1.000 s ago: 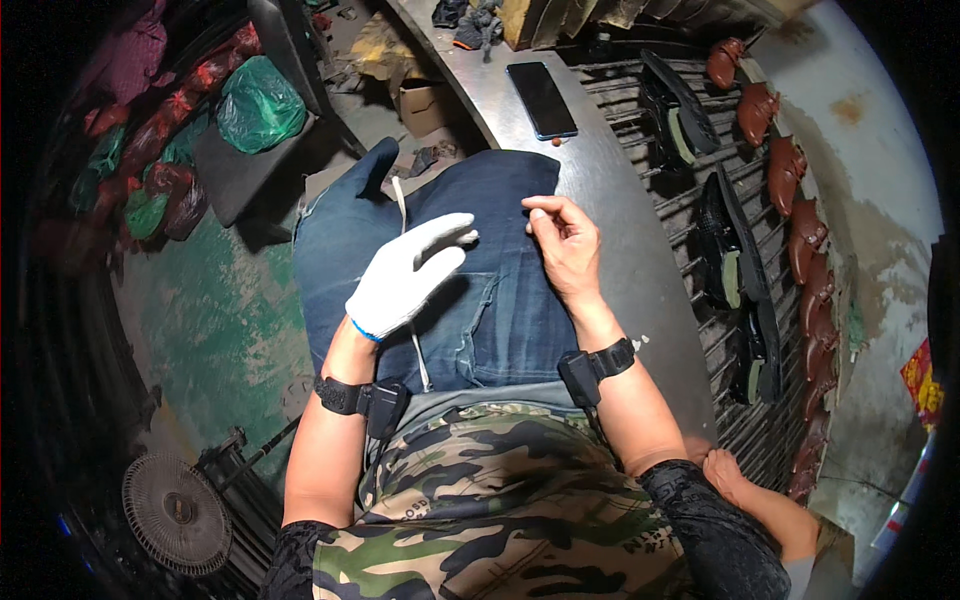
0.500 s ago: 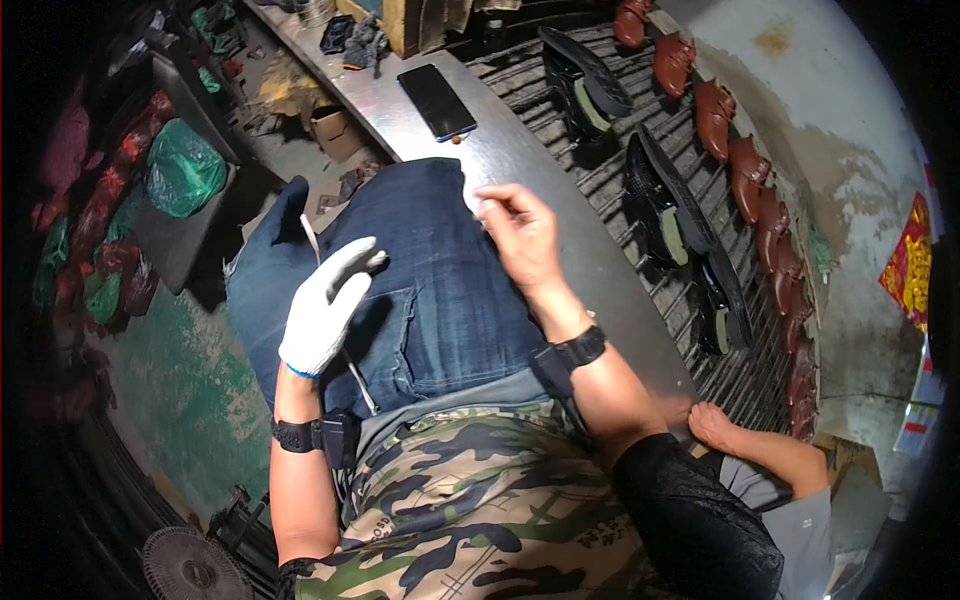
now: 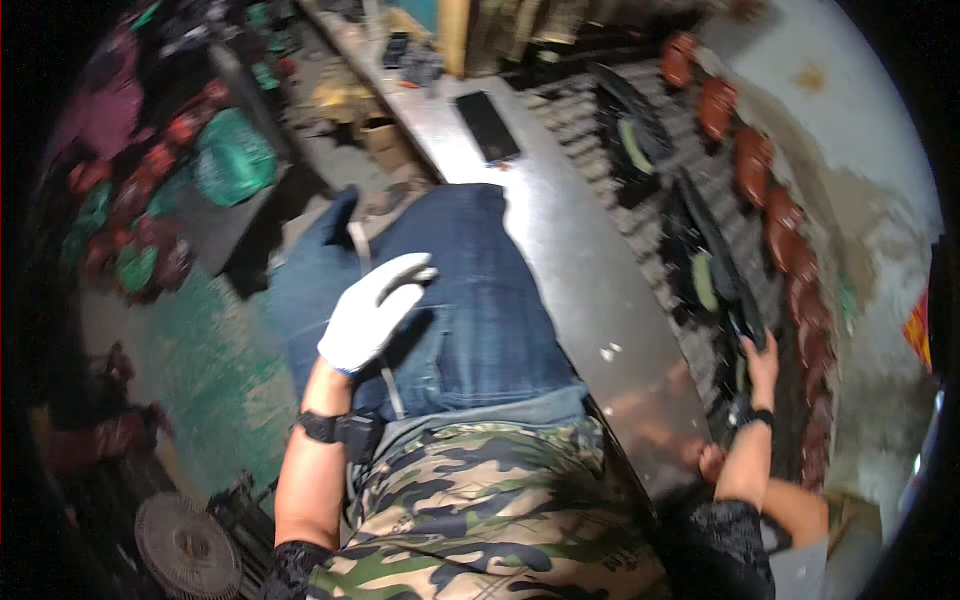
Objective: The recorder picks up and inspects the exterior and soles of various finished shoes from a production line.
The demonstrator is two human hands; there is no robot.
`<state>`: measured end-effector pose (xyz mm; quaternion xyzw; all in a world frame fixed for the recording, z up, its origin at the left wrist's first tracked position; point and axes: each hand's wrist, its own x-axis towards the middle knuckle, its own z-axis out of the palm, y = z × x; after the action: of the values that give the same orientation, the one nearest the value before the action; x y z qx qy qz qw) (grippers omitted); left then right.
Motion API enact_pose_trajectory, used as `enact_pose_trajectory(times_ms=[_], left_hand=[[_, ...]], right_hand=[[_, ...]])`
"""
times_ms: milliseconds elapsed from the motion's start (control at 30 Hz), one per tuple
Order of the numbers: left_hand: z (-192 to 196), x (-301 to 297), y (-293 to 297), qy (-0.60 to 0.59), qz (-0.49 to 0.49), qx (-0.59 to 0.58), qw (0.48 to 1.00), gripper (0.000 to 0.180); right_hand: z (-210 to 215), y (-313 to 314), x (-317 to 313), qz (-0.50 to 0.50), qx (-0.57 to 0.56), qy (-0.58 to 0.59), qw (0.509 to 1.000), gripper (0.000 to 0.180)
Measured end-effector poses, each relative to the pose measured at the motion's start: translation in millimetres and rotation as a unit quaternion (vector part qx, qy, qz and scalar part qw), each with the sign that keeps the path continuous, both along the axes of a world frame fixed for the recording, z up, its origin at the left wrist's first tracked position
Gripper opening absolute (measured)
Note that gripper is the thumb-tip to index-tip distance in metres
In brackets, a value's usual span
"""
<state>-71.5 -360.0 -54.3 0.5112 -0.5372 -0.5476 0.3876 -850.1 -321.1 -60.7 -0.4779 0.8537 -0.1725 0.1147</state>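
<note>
My left hand [image 3: 372, 312], in a white glove, hovers open above my denim-covered lap [image 3: 490, 300], its thumb and fingers apart and holding nothing. A pale cord [image 3: 362, 245] runs down the denim beneath it. My bare right hand [image 3: 762, 368] reaches out to the slatted rack on the right. Its thumb and fingers close round the near end of a long black shoe sole [image 3: 728, 262]. A black shoe [image 3: 690, 262] with a pale green patch lies against that sole. Farther up is another black sole [image 3: 640, 105] beside a black shoe [image 3: 622, 150].
A metal bench [image 3: 590, 270] bears a phone [image 3: 487, 125] and small white scraps [image 3: 610, 352]. Brown shoes [image 3: 752, 165] line the rack's far side. Another person's hand [image 3: 711, 462] rests by the bench's near end. At left are a green bag [image 3: 235, 158] and a fan [image 3: 188, 545].
My right hand has moved from above my lap, rightward across the bench, to the black sole on the rack. My gloved left hand keeps its pose. The view has shifted.
</note>
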Motion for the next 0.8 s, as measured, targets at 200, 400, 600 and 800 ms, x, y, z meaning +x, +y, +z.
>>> enact_pose_trajectory(times_ms=[200,400,600,800], left_hand=[[28,-9,-1,0.031,-0.037,-0.006,0.999,0.043],[38,-46,-8,0.329,-0.103,0.071,0.936,0.094],[56,-90,-6,0.472,0.004,0.123,0.873,0.101],[55,-41,2,0.521,0.06,0.161,0.836,0.082]], right_hand=[[64,-2,119,-0.217,-0.212,-0.145,0.942,0.069],[89,-40,287,-0.194,-0.229,-0.325,0.897,0.033],[87,-43,446,0.43,-0.058,-0.331,0.838,0.069],[83,-126,262,0.15,-0.076,0.261,0.95,0.088]])
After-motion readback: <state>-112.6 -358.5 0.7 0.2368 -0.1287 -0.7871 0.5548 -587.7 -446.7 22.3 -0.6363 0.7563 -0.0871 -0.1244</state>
